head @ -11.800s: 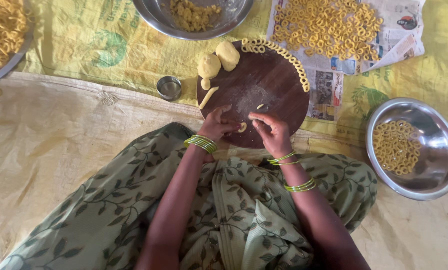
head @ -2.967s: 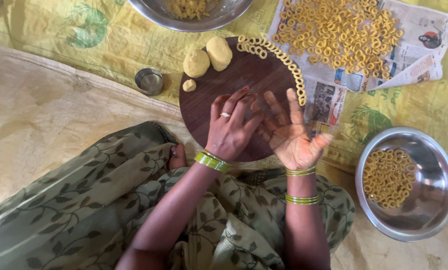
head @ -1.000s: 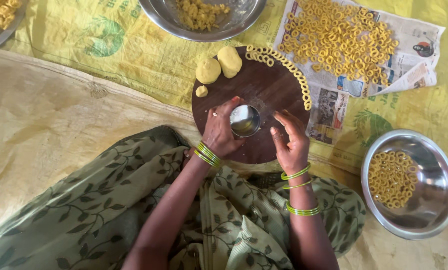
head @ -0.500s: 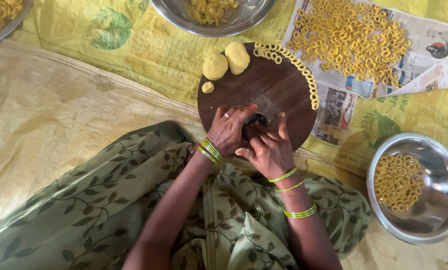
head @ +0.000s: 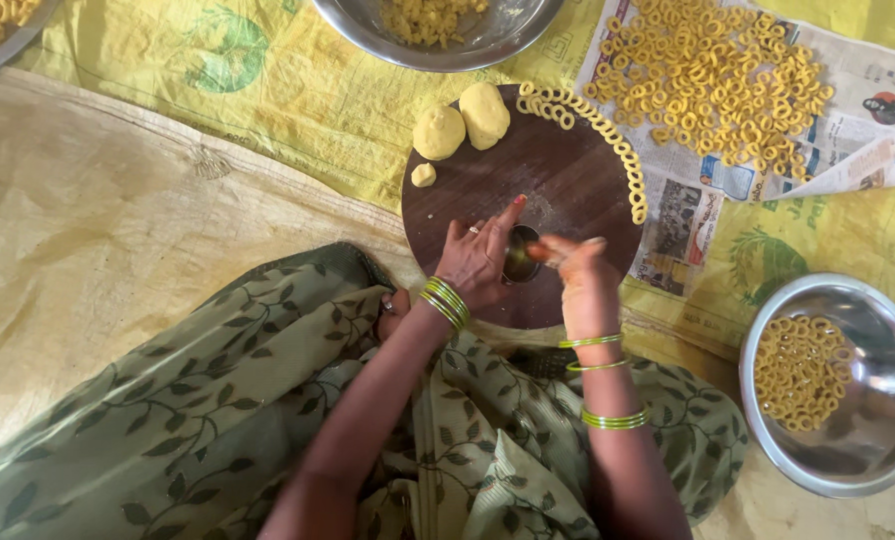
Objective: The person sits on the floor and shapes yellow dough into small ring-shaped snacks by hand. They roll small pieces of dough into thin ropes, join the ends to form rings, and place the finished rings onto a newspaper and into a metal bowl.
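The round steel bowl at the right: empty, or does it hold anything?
Not empty. The round steel bowl holds a loose pile of yellow dough rings, with bare steel beside them.

Both hands, left hand (head: 478, 262) and right hand (head: 580, 280), meet at small steel cup (head: 519, 260) on round board (head: 568, 190).

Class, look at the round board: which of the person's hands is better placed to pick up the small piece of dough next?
Probably the left hand. It lies on the board, nearer the small piece of dough, holding the small metal cup. The right hand is farther away, its fingers at the cup.
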